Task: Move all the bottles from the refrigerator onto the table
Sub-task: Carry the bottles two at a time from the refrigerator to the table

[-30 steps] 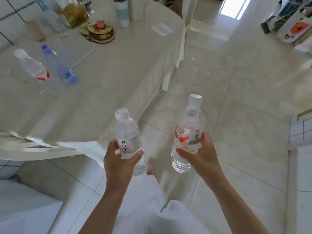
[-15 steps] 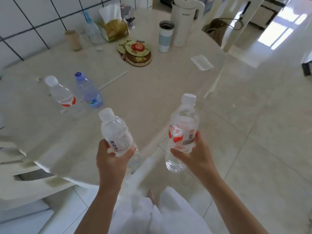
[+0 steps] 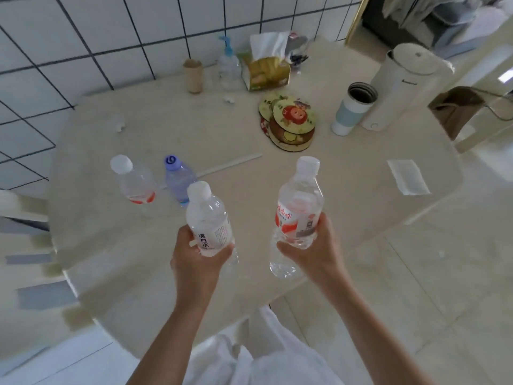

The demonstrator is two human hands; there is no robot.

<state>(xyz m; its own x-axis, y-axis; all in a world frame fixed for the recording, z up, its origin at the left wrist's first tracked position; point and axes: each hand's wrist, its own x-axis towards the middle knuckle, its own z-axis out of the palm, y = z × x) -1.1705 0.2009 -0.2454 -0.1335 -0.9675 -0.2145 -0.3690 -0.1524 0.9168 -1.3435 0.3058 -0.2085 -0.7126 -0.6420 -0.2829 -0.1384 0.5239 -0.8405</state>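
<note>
At the left of the frame, a clear red-labelled bottle and a blue-tinted bottle stand side by side on the pale, smooth surface. At centre, the left hand wraps its grip around a white-capped bottle held above the surface. Right of it, the right hand clamps its grip on a taller red-labelled bottle, upright.

Both forearms enter from 6 o'clock and extend toward 12 o'clock. The left hand has its grip curled around a bottle, thumb on the near face. The right hand grips a second bottle; its fingertips appear wrapped behind, partly hidden.
</note>
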